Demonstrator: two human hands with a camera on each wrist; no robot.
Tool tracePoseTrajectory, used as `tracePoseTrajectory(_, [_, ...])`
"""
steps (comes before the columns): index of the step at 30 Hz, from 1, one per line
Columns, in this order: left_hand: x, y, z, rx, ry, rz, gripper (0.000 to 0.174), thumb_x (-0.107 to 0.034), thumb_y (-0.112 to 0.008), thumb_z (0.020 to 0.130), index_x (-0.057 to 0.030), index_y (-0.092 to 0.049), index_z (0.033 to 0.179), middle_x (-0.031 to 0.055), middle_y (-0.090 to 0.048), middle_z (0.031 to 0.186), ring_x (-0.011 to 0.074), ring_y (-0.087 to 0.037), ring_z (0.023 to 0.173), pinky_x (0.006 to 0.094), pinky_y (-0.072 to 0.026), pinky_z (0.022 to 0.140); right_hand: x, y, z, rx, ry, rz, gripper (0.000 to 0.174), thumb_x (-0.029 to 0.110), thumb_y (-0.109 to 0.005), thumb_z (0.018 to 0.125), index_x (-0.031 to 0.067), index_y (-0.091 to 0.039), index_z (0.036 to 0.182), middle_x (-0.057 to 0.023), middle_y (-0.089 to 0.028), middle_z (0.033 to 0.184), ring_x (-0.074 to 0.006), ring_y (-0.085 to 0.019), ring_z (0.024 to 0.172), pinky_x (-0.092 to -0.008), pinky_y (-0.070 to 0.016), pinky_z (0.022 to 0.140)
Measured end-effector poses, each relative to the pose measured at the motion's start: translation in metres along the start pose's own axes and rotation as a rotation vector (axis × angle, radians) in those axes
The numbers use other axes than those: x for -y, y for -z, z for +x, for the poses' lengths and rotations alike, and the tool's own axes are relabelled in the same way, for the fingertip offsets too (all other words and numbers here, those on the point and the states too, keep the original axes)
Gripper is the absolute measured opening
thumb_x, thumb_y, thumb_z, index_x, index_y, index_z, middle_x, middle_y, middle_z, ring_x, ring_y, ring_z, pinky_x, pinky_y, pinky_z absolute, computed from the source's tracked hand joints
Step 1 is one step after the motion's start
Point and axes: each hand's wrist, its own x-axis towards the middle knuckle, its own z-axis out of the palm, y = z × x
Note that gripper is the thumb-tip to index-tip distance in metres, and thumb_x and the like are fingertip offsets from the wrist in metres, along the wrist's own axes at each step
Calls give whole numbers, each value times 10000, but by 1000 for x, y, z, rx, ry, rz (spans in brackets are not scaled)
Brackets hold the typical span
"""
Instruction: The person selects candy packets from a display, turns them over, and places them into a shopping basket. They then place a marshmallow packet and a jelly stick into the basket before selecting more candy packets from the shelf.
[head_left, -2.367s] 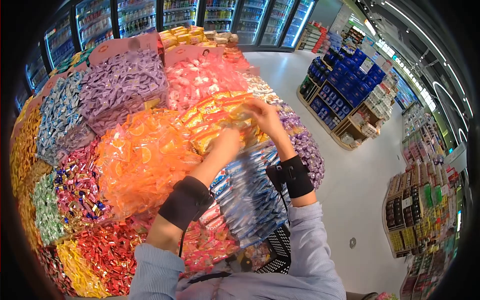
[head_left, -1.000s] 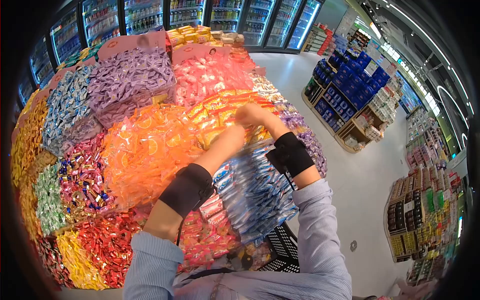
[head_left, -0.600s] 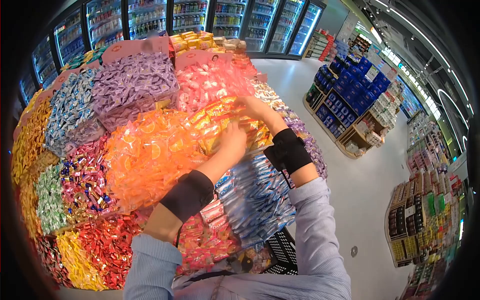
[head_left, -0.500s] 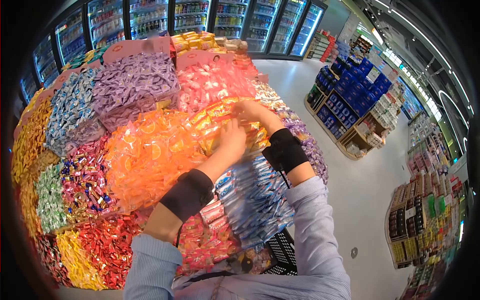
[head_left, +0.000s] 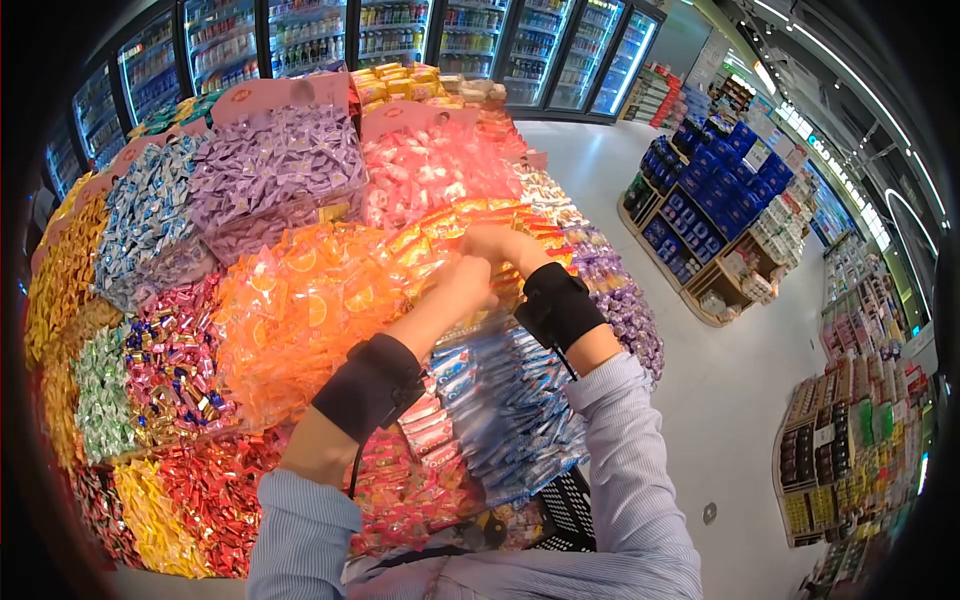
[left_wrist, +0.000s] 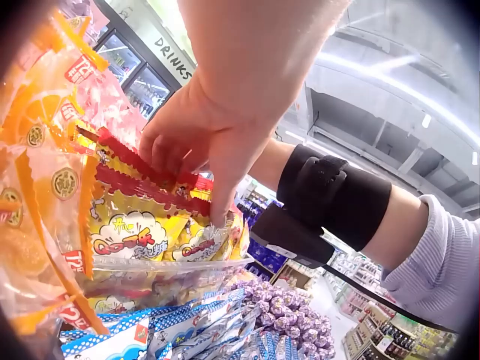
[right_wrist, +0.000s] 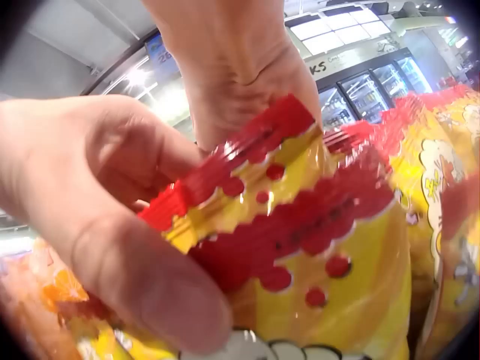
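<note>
Both hands meet over a clear bin of yellow-and-red snack packets, which stand upright in rows. In the head view my left hand is nearer the body, overlapping my right hand just beyond it. Seen from the left wrist, the left fingers curl over the red top edges of the packets, with the thumb down their front. The right wrist view has the right thumb against the front of a yellow packet, its fingers behind the red crimped tops. In the head view the hands partly cover the packets they hold.
Orange jelly packets lie to the left and pink ones behind. Blue-and-white packets fill the bin in front, purple round sweets the right edge. A black basket stands by the body; blue-stocked shelves are across the aisle.
The right hand, raised with a yellow packet 2.4 s ago, has come down and in towards the left hand. Over the last half second the hands have drawn closer together.
</note>
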Motion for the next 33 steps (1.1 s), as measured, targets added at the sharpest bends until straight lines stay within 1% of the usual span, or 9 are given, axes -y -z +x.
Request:
tracePoseTrajectory(6, [6,-3,2,-18,24,38,456,-329,-695,606,50,-609,844,221,-587,901,331,-561,884,389,-456,765,7,9,1,-88,-32,-43,262,99,-612,658,54,-629,916,-114,-638,810,-239,-607,760,-333,-469,650])
tracePoseTrajectory(9, [10,-3,8,-3,57,49,503,-377,-689,627,52,-601,874,221,-588,907,331,-560,890,387,-454,766,17,27,-35,-517,52,315,208,148,-573,736,17,-598,897,-110,-620,834,-202,-578,730,-313,-450,652])
tracePoseTrajectory(10, [15,-6,12,10,37,52,519,-390,-688,631,52,-597,887,222,-588,908,330,-561,890,386,-454,766,19,33,-47,-563,-11,340,250,145,-569,757,15,-580,971,-95,-613,903,-187,-576,794,-304,-455,716])
tracePoseTrajectory(14, [5,2,9,60,26,76,541,-397,-685,636,54,-583,916,226,-590,903,330,-573,861,385,-456,762,44,31,-118,-864,-80,478,222,132,-579,767,21,-581,960,-107,-615,892,-188,-589,824,-300,-466,697])
tracePoseTrajectory(17, [-9,10,-1,36,60,130,541,-404,-691,628,48,-580,904,213,-579,944,330,-549,915,395,-439,789,52,9,-163,-1046,-75,549,213,110,-561,782,23,-574,975,-83,-609,908,-167,-583,826,-289,-467,700])
tracePoseTrajectory(22, [-17,5,-20,-297,-49,129,580,-373,-661,668,6,-484,1070,183,-433,1156,328,-380,1102,438,-338,894,71,-47,-236,-1221,-197,775,222,80,-538,795,15,-543,1008,-52,-594,934,-134,-561,862,-251,-445,732])
tracePoseTrajectory(25, [-30,0,-42,-506,-156,71,520,-312,-633,705,1,-473,1088,144,-429,1157,284,-350,1122,451,-319,909,81,-92,-267,-1323,-277,865,228,74,-534,792,11,-540,1011,-61,-593,932,-135,-559,863,-256,-448,730])
tracePoseTrajectory(29, [-55,-10,-99,-644,-383,-44,541,-217,-605,721,10,-380,1158,167,-345,1244,308,-276,1188,454,-241,967,115,-150,-300,-1488,-445,1022,200,76,-509,810,14,-534,998,-73,-589,918,-134,-564,815,-246,-455,708])
tracePoseTrajectory(33, [-72,-31,-160,-604,-500,-208,580,-175,-595,724,14,-335,1207,179,-320,1278,332,-252,1205,417,-203,1005,156,-214,-331,-1688,-505,1050,174,64,-473,835,-9,-522,985,-86,-590,900,-127,-561,773,-247,-467,669])
